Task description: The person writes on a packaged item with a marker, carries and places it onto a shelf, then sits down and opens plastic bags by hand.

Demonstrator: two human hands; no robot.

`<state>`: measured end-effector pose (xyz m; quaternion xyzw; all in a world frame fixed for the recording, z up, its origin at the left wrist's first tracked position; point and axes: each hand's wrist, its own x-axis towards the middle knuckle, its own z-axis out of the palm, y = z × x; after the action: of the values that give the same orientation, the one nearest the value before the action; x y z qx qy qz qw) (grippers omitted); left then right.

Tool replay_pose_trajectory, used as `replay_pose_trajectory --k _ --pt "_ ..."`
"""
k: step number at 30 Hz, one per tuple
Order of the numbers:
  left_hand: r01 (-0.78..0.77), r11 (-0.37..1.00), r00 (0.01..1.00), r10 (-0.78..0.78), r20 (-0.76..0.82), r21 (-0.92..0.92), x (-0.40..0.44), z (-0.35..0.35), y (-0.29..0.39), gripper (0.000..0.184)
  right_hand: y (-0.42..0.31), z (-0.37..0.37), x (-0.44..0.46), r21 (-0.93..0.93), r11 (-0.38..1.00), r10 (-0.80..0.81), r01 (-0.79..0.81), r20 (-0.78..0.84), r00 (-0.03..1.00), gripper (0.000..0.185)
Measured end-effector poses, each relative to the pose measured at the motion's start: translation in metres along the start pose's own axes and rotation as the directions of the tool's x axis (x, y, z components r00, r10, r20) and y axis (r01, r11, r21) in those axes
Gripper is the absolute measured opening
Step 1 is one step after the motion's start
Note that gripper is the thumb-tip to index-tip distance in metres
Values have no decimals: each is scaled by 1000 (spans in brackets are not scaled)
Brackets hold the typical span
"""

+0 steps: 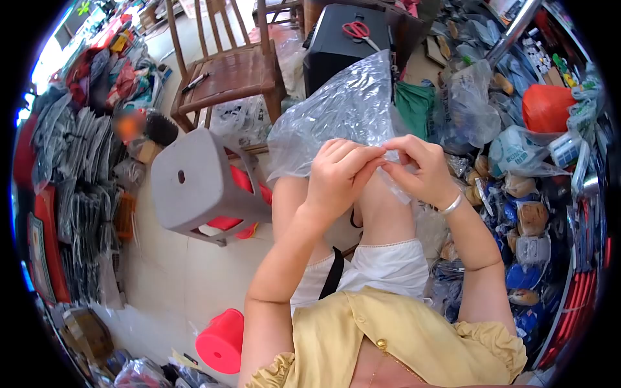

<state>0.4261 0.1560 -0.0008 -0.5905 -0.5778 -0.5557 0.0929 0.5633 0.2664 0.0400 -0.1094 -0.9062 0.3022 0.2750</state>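
We lose the near edge of a clear plastic sheet (336, 103) behind the fingers, and the fold at the very fingertips is too small for us to make out. Side by side above the knees (290, 194), the left hand (339, 174) and the right hand (419, 169) each pinch the plastic, thumb drawn against fingers. We see the sheet fan out beyond both hands, partly covering our view of a black box (352, 32); it looks thin, crinkled and streaked with bright glints.
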Motion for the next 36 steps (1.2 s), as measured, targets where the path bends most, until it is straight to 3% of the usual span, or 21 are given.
replay_pose_trajectory --k 7,12,15,17,20,28,30,31,33,34,36 --pt "-64 997 998 64 0 53 -12 1 5 13 3 -1 -9 -152 948 -285 281 -9 958 9" --pt "-66 985 998 62 31 161 -26 -7 -7 14 -10 -14 -17 -136 957 -269 255 -94 959 10" --pt "-8 965 996 -17 93 263 -43 -23 -29 13 -6 -29 -27 -186 948 -290 257 -177 940 10" --pt "69 936 996 -87 36 345 -67 -34 -58 11 -2 -42 -36 -94 987 -154 130 -330 931 6" --pt "74 909 996 -89 18 409 -90 -55 -82 13 8 -52 -46 18 998 -48 60 -402 914 3" --pt "103 874 994 -101 -30 475 -92 -83 -85 12 25 -48 -36 120 992 71 -26 -394 916 6" --pt "217 823 975 -205 -82 525 -94 -95 -90 11 28 -52 -30 173 978 170 -115 -349 921 9" --pt "281 826 959 -218 -183 489 -98 -103 -98 8 30 -53 -27 227 954 259 -195 -300 918 13" --pt "543 769 833 -443 -332 337 -106 -126 -107 9 37 -56 -25 304 928 298 -216 -256 920 22" --pt "549 758 830 -445 -336 353 -113 -143 -116 9 43 -57 -27 308 923 313 -231 -248 917 22" --pt "727 682 634 -626 -453 75 -124 -178 -128 15 51 -55 -31 311 915 338 -257 -245 909 20"
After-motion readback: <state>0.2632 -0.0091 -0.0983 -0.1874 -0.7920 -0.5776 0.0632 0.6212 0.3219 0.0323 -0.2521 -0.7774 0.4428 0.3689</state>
